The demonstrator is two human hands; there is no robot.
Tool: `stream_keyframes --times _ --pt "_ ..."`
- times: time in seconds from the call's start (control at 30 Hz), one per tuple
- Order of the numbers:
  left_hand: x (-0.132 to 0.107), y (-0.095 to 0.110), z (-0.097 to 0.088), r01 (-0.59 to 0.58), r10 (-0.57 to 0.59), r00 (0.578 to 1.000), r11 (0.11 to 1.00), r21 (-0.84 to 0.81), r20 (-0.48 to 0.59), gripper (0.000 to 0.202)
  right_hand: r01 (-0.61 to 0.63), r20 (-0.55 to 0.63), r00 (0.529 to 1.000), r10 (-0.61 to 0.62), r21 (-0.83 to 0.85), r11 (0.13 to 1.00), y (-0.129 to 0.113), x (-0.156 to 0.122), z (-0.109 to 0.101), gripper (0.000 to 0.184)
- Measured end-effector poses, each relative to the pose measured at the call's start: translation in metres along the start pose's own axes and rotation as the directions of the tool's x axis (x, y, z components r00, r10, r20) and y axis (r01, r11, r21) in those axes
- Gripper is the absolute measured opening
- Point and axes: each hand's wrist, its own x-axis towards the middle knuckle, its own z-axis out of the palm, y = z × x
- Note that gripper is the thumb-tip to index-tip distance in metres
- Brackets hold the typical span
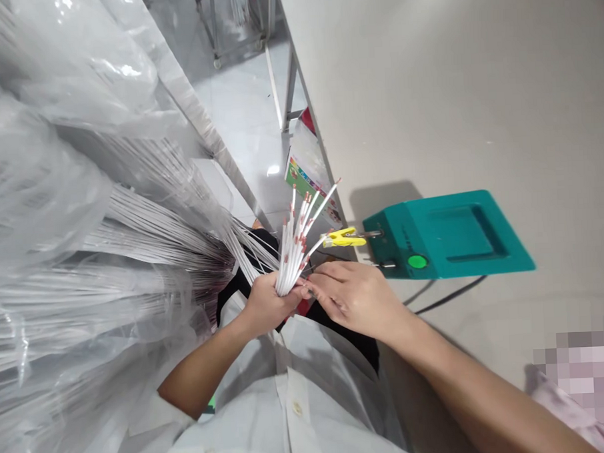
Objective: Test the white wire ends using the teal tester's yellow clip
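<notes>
My left hand (pixel 268 303) is closed around a bundle of thin white wires (pixel 295 243) with red-brown tips that fan upward. My right hand (pixel 352 296) is beside it, its fingers pinched on the wires near the left fist. One wire reaches toward a yellow clip (pixel 343 237) attached to the front of a teal box (pixel 447 237) with a green button (pixel 417 261). The box stands on a pale table (pixel 476 98).
Large clear plastic bags full of white wires (pixel 82 229) fill the left side. A black cable (pixel 445 297) runs from the teal box. A colourful printed packet (pixel 307 183) lies under the table edge. Metal frame legs (pixel 288 80) stand on the grey floor beyond.
</notes>
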Motion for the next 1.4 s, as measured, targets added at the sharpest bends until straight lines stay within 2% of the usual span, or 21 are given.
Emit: stream_keyframes --times 0.07,0.17,0.23,0.3,0.37,0.5,0.8,0.97,1.1,1.4 --pt "0.002 -0.001 0.002 -0.006 0.006 0.999 1.0 -0.012 -0.049 0.022 0.042 0.021 0.999 -0.04 -0.111 0.993 -0.001 0.0 -0.003 0.025" --pt "0.008 0.004 0.005 0.012 -0.025 0.99 0.996 -0.09 -0.136 0.024 0.059 0.017 0.998 -0.057 -0.186 0.981 0.003 -0.002 -0.014 0.022" --pt "0.012 0.009 0.006 0.011 -0.035 0.985 0.99 -0.141 -0.168 0.029 0.034 -0.031 0.999 -0.042 -0.235 0.971 0.008 -0.003 -0.025 0.018" --pt "0.015 0.013 0.006 -0.003 -0.022 0.987 0.988 -0.154 -0.157 0.039 -0.037 -0.055 0.998 0.02 -0.328 0.944 0.016 -0.001 -0.037 0.022" --pt "0.019 0.017 0.006 -0.029 0.01 0.992 0.989 -0.145 -0.128 0.047 -0.083 0.035 0.993 0.109 -0.441 0.894 0.024 0.003 -0.049 0.028" --pt "0.024 0.023 0.01 -0.062 0.052 0.994 0.991 -0.116 -0.093 0.046 0.005 0.211 0.966 0.148 -0.592 0.806 0.035 0.014 -0.063 0.024" --pt "0.039 0.025 0.019 -0.089 0.075 0.993 0.982 -0.168 -0.087 0.047 -0.014 0.336 0.915 0.221 -0.522 0.853 0.047 0.029 -0.064 0.013" --pt "0.045 0.024 0.025 -0.067 0.048 0.992 0.983 -0.171 -0.115 0.051 -0.017 0.302 0.935 0.188 -0.488 0.873 0.051 0.028 -0.062 0.022" --pt "0.046 0.028 0.029 -0.026 0.007 0.991 0.991 -0.134 -0.135 0.05 -0.008 0.279 0.946 0.164 -0.487 0.873 0.053 0.025 -0.061 0.022" --pt "0.046 0.03 0.031 -0.068 0.056 0.989 0.994 -0.086 -0.136 0.047 0.004 0.286 0.942 0.177 -0.536 0.844 0.049 0.027 -0.063 0.019"
